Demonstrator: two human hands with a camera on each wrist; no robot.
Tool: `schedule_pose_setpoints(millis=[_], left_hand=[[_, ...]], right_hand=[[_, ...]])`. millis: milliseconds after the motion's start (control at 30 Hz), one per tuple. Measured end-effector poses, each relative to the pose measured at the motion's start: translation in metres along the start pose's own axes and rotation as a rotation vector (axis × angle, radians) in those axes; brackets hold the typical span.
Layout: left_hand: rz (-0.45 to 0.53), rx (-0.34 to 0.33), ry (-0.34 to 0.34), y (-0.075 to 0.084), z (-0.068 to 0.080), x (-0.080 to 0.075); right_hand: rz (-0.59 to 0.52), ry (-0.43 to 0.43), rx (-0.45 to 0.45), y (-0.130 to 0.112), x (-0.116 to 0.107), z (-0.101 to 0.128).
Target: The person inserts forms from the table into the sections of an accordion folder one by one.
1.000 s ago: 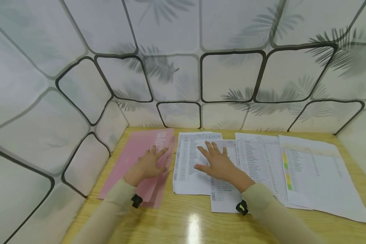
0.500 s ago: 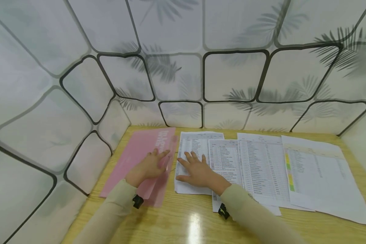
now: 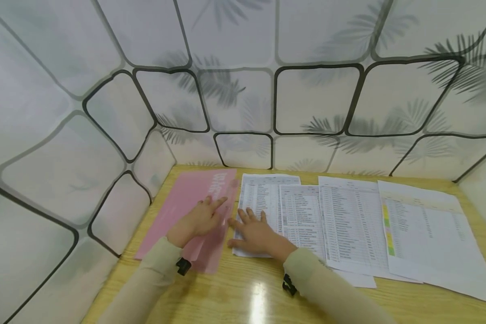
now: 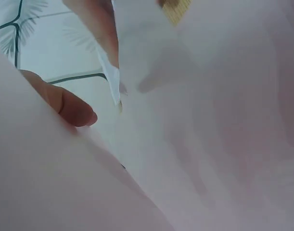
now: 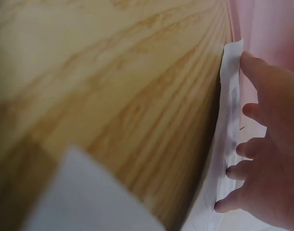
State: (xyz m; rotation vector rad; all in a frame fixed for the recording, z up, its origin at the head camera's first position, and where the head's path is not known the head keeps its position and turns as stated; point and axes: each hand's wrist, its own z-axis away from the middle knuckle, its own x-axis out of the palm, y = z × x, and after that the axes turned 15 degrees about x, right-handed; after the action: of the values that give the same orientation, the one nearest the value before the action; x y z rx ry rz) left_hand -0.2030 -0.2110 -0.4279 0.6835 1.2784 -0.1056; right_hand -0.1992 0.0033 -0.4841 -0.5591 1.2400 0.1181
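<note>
While both hands press, papers (image 3: 263, 204) underlie right hand (image 3: 256, 234).

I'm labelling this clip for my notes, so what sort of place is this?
Probably a small desk nook for paperwork: a wooden table set against walls covered in leaf-print sheeting, with printed sheets spread out and a pink folder under the left hand.

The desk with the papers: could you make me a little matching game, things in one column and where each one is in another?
Things:
1. pink folder
2. left hand
3. right hand
4. sheet with coloured marks

Places:
a. far right of the row of papers
b. on the leftmost printed sheet
c. at the desk's left end
d. on the pink folder

Pairs: 1-c, 2-d, 3-b, 4-a
</note>
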Motion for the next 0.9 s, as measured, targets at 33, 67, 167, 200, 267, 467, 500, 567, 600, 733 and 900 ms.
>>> schedule_pose_setpoints(millis=[33,67,167,200,267,467,500,567,600,733,900], left_hand=[[0.003,-0.006,-0.001,0.000,0.000,-0.001],[0.004,-0.011,-0.001,-0.001,0.000,-0.001],[-0.003,-0.015,0.009,-0.002,0.000,-0.004],[-0.005,-0.009,0.017,-0.003,0.000,-0.005],[-0.006,-0.006,0.029,-0.003,0.001,-0.007],[0.014,0.012,0.071,-0.005,0.004,-0.016],[0.014,0.021,0.082,-0.006,0.004,-0.017],[0.018,0.041,0.101,-0.007,0.005,-0.018],[0.016,0.057,0.110,-0.008,0.005,-0.019],[0.028,0.088,0.132,-0.008,0.009,-0.023],[0.023,0.089,0.158,-0.004,0.011,-0.032]], right_hand=[[0.002,-0.002,0.000,0.000,0.000,0.000],[0.007,-0.002,-0.001,-0.001,0.001,0.000],[0.024,-0.002,0.000,-0.002,0.002,-0.001],[0.030,-0.004,0.000,-0.002,0.003,-0.001],[0.041,0.001,-0.001,-0.003,0.004,-0.002],[0.089,0.013,0.013,-0.002,0.008,-0.004],[0.094,0.015,0.015,-0.002,0.008,-0.004],[0.100,0.009,0.019,-0.002,0.008,-0.004],[0.101,0.009,0.019,-0.002,0.009,-0.003],[0.100,-0.004,0.019,-0.002,0.010,-0.002],[0.106,0.004,0.023,-0.005,0.008,-0.001]])
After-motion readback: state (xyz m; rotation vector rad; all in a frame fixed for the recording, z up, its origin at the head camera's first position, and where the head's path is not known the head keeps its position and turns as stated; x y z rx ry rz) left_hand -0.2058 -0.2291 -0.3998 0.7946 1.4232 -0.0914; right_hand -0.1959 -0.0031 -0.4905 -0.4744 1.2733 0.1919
